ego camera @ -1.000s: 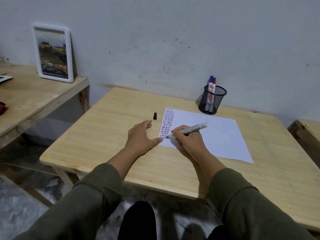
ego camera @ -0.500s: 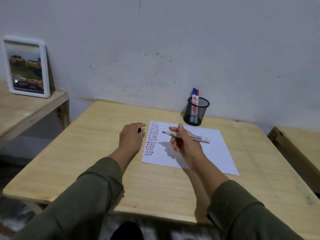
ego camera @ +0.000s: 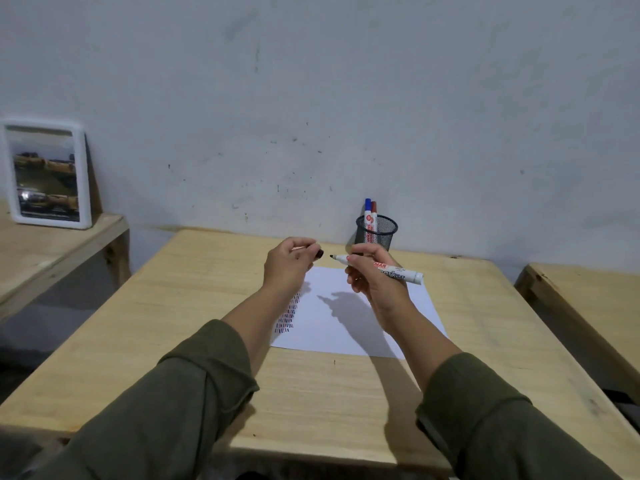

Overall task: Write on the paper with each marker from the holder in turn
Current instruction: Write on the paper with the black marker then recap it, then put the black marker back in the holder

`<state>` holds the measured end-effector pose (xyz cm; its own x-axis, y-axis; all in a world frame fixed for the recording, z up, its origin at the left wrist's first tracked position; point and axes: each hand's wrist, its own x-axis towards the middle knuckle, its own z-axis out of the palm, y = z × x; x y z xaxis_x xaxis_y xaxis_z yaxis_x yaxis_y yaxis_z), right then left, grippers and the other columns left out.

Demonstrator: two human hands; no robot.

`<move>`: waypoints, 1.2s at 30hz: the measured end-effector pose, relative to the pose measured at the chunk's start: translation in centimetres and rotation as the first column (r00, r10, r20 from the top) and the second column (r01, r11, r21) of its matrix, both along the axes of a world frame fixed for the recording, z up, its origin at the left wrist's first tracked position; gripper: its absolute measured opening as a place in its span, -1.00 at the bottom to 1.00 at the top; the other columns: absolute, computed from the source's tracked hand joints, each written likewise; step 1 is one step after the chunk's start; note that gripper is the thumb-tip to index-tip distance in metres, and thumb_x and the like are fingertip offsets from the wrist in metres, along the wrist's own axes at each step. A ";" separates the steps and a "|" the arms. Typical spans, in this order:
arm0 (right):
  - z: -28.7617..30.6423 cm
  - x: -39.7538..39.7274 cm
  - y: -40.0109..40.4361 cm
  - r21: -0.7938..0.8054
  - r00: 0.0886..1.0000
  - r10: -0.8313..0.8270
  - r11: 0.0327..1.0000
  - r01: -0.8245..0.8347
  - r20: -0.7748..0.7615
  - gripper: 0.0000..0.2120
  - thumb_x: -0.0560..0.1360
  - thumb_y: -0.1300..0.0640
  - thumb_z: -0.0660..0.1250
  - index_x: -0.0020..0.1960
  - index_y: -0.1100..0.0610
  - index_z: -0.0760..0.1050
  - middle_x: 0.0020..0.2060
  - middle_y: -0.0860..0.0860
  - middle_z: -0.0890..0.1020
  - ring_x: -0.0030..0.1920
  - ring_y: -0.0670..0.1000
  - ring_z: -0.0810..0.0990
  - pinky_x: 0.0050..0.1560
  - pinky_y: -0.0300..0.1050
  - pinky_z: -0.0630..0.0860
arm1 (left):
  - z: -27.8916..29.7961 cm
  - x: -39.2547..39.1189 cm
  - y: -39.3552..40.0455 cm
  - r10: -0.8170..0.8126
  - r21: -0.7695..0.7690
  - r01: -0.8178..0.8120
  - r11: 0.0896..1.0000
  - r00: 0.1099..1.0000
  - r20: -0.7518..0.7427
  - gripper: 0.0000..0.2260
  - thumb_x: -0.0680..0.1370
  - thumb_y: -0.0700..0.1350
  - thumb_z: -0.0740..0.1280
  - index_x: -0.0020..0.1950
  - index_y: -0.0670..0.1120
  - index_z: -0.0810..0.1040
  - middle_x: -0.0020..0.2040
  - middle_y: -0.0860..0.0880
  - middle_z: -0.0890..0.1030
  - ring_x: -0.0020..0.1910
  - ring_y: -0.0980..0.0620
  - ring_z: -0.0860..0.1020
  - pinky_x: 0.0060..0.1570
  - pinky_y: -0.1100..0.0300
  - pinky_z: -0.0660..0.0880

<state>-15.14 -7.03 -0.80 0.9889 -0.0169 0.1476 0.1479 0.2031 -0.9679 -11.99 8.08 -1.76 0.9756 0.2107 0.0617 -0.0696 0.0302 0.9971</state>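
Marker and cap are held up above the paper, tip facing cap.

From the head view, the right hand pinches the marker in its fingers, with the bare black tip pointing left. The left hand pinches the small black cap just beside that tip, not touching it. The paper lies flat on the wooden table, with rows of short colored marks down its left side. A black mesh holder stands behind the hands near the wall, with a blue marker and a red marker upright in it.
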 end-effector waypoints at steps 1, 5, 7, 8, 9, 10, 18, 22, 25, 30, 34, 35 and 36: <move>0.2 -0.1 -0.2 -0.004 1.000 -0.002 1.000 0.002 0.010 -0.89 0.46 0.30 0.33 -0.05 0.14 0.53 -0.38 0.07 0.53 -0.40 0.00 0.48 -0.38 -0.18 0.38 | 0.4 -0.2 -0.3 -0.007 -0.038 0.007 0.999 1.000 0.000 -0.97 0.49 -0.13 0.37 -0.11 0.00 0.57 -0.10 -0.06 0.68 -0.09 0.03 0.62 -0.03 0.25 0.54; 1.0 -0.6 -0.9 -0.009 0.999 -0.011 1.000 0.012 0.035 -0.88 0.46 0.30 0.34 -0.02 0.15 0.53 -0.38 0.05 0.55 -0.38 0.01 0.48 -0.37 -0.17 0.39 | 1.7 -1.0 -1.4 -0.072 -0.164 0.070 0.984 0.997 -0.005 -0.98 0.52 -0.15 0.36 -0.07 -0.05 0.58 -0.17 -0.02 0.65 -0.18 0.11 0.58 -0.16 0.38 0.50; 1.4 -0.9 -1.1 -0.005 0.999 -0.010 1.000 0.010 0.044 -0.88 0.46 0.30 0.33 -0.03 0.15 0.53 -0.36 0.07 0.55 -0.38 0.00 0.48 -0.37 -0.17 0.40 | 2.1 -1.4 -1.8 -0.089 -0.175 0.086 0.981 0.996 -0.011 -0.97 0.52 -0.15 0.35 -0.10 -0.03 0.57 -0.18 -0.02 0.64 -0.22 0.14 0.57 -0.16 0.37 0.49; 1.5 -1.1 -1.2 -0.004 0.999 -0.009 1.000 0.009 0.050 -0.88 0.46 0.30 0.33 -0.03 0.15 0.53 -0.35 0.08 0.54 -0.38 0.00 0.48 -0.37 -0.17 0.39 | 2.3 -1.6 -2.1 -0.099 -0.178 0.096 0.979 0.995 -0.010 -0.97 0.52 -0.15 0.35 -0.10 -0.03 0.57 -0.18 -0.04 0.64 -0.24 0.13 0.56 -0.16 0.36 0.49; 1.6 -1.2 -1.3 -0.002 0.998 -0.007 1.000 0.007 0.055 -0.88 0.46 0.30 0.33 -0.02 0.16 0.52 -0.33 0.10 0.54 -0.39 0.00 0.48 -0.37 -0.17 0.39 | 2.4 -1.8 -2.3 -0.109 -0.182 0.106 0.978 0.994 -0.007 -0.97 0.52 -0.16 0.35 -0.10 -0.04 0.57 -0.18 -0.05 0.64 -0.25 0.13 0.55 -0.17 0.35 0.49; 1.8 -1.3 -1.4 -0.002 0.998 -0.007 1.000 0.007 0.058 -0.88 0.46 0.30 0.32 -0.01 0.17 0.52 -0.32 0.12 0.54 -0.39 0.00 0.48 -0.37 -0.17 0.39 | 2.6 -2.0 -2.5 -0.118 -0.186 0.115 0.976 0.993 -0.004 -0.97 0.52 -0.16 0.35 -0.10 -0.05 0.57 -0.19 -0.06 0.63 -0.25 0.12 0.55 -0.17 0.35 0.49; 2.5 -2.0 -2.5 -0.115 0.994 0.012 0.993 0.000 0.104 -0.96 0.46 0.26 0.35 -0.09 0.18 0.51 -0.27 0.17 0.55 -0.35 0.00 0.50 -0.34 -0.15 0.41 | 3.5 -3.2 -4.1 -0.200 -0.304 0.156 0.940 0.972 -0.122 -0.89 0.51 -0.07 0.36 -0.13 -0.10 0.57 -0.27 -0.02 0.62 -0.41 0.24 0.59 -0.28 0.40 0.55; 3.0 -2.3 -3.0 -0.255 0.990 0.050 0.967 -0.014 0.132 -0.89 0.44 0.22 0.38 -0.12 0.24 0.49 -0.30 0.10 0.56 -0.36 -0.02 0.52 -0.35 -0.18 0.43 | 4.4 -3.5 -4.1 -0.247 -0.353 0.163 0.921 0.947 -0.207 -0.86 0.53 -0.07 0.33 -0.11 -0.14 0.55 -0.36 -0.03 0.61 -0.53 0.24 0.57 -0.32 0.37 0.58; 3.3 -2.5 -2.9 -0.282 0.988 0.062 0.959 -0.019 0.144 -0.86 0.44 0.20 0.39 -0.14 0.26 0.48 -0.30 0.09 0.57 -0.34 -0.01 0.52 -0.33 -0.15 0.44 | 5.2 -3.7 -4.2 -0.241 -0.351 0.154 0.924 0.945 -0.220 -0.90 0.53 -0.11 0.35 -0.12 -0.13 0.55 -0.37 -0.02 0.62 -0.46 0.20 0.59 -0.26 0.35 0.58; 3.4 -2.7 -2.9 -0.258 0.986 0.051 0.966 -0.008 0.160 -0.88 0.43 0.18 0.39 -0.16 0.23 0.49 -0.29 0.13 0.57 -0.31 0.01 0.52 -0.29 -0.10 0.45 | 5.4 -3.9 -4.3 -0.229 -0.416 0.126 0.901 0.951 -0.206 -0.94 0.51 -0.17 0.37 -0.14 -0.14 0.54 -0.26 -0.08 0.61 -0.47 0.18 0.60 -0.30 0.35 0.59; 3.4 -2.9 -2.7 -0.181 0.985 0.035 0.984 -0.004 0.167 -0.91 0.45 0.22 0.37 -0.18 0.22 0.49 -0.33 0.11 0.55 -0.30 0.03 0.52 -0.31 -0.15 0.45 | 5.7 -4.4 -4.8 -0.247 -0.487 0.130 0.864 0.951 -0.185 -0.95 0.54 -0.20 0.32 -0.12 -0.13 0.53 -0.22 -0.06 0.60 -0.39 0.17 0.62 -0.19 0.33 0.55; 3.4 -2.9 -2.6 -0.154 0.986 0.029 0.988 -0.003 0.167 -0.92 0.45 0.23 0.37 -0.19 0.21 0.49 -0.33 0.10 0.55 -0.31 0.03 0.52 -0.32 -0.17 0.45 | 5.7 -4.5 -4.9 -0.250 -0.505 0.132 0.853 0.953 -0.171 -0.94 0.55 -0.21 0.30 -0.12 -0.12 0.53 -0.20 -0.06 0.60 -0.31 0.14 0.61 -0.15 0.31 0.54; 3.5 -2.9 -2.5 -0.124 0.986 0.024 0.992 -0.003 0.163 -0.92 0.45 0.25 0.36 -0.21 0.20 0.49 -0.34 0.10 0.55 -0.32 0.02 0.52 -0.33 -0.17 0.45 | 5.6 -4.5 -5.1 -0.248 -0.523 0.134 0.842 0.956 -0.155 -0.93 0.56 -0.21 0.28 -0.12 -0.11 0.52 -0.18 -0.06 0.60 -0.24 0.11 0.59 -0.13 0.30 0.52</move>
